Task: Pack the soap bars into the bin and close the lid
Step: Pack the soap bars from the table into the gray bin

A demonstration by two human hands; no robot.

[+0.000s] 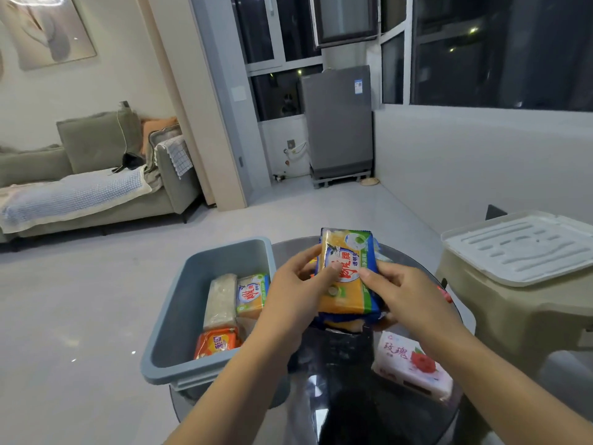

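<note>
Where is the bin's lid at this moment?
In the head view the ribbed white plastic lid lies flat on a beige plastic stool at the right edge, apart from the open grey plastic bin left of the hands.

Both hands [346, 293] gripping soap bar [348, 274]

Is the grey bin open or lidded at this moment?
Open. The grey bin has no lid on it, and soap bars show inside. A white lid rests on the beige stool to the right.
</note>
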